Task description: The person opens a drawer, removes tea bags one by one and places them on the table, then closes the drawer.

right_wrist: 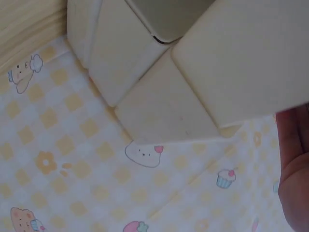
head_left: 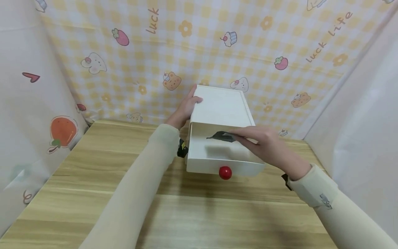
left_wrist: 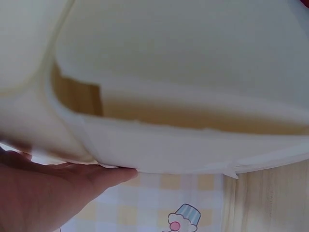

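Observation:
A white drawer box stands on the table with its drawer pulled out toward me. The drawer's front bears a round red knob. My left hand rests against the box's left side, its thumb lying over the top edge. In the left wrist view the left hand touches the white casing with straight fingers. Above the drawer's opening, my right hand pinches a thin, dark, leaf-shaped thing with a narrow tip. Only part of the right hand shows in the right wrist view; its fingertips are hidden there.
Behind the box hangs a yellow checked cloth with printed cakes and strawberries. White cloth closes off the right side, and a printed sheet the left. Wooden tabletop lies in front of the drawer.

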`<control>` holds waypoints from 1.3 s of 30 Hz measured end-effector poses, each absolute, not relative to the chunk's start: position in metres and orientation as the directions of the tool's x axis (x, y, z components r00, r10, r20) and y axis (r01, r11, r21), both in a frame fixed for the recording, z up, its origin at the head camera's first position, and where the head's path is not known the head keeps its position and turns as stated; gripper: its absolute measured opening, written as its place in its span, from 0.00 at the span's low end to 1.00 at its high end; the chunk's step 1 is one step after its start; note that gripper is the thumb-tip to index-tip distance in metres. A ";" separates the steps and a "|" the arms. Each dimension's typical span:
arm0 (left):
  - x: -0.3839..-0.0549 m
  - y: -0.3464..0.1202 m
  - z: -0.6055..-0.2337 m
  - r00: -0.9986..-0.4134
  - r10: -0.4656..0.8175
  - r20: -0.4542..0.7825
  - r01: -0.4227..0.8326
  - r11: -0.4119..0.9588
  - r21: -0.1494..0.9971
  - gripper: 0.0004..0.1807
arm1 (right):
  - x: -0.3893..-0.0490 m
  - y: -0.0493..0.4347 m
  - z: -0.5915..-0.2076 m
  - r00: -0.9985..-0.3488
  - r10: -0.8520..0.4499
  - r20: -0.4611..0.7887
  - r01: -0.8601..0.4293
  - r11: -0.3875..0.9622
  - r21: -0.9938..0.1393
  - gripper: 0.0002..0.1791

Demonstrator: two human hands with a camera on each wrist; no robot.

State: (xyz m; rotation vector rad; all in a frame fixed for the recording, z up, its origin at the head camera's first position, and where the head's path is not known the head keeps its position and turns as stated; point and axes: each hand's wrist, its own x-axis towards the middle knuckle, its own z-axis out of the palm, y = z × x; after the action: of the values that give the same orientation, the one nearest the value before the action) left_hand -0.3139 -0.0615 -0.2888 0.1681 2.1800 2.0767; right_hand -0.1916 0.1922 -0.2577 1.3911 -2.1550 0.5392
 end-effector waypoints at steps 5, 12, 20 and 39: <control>-0.314 -0.061 -0.289 -0.986 0.167 -0.016 -0.009 0.044 0.999 0.40 | -0.176 0.210 -0.251 -0.338 -0.668 0.663 -0.903 0.428 -0.029 0.10; -0.316 -0.061 -0.290 -0.986 0.168 -0.015 -0.008 0.045 0.999 0.40 | -0.159 0.235 -0.253 -0.349 -0.577 0.738 -0.862 0.506 -0.012 0.21; -0.317 -0.061 -0.291 -0.986 0.169 -0.009 -0.002 0.043 0.999 0.41 | -0.151 0.263 -0.267 -0.371 -0.366 0.854 -0.830 0.543 -0.127 0.19; -0.314 -0.061 -0.288 -0.986 0.167 -0.020 -0.011 0.054 0.998 0.41 | -0.163 0.338 -0.366 -0.687 -0.394 0.611 -0.616 0.761 -0.202 0.07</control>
State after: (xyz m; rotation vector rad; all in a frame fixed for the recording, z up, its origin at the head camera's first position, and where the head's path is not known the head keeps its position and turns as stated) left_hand -0.3145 -0.0614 -0.2883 0.1637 2.1824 2.0688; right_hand -0.1630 0.3376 -0.3658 0.7566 -2.4060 0.5364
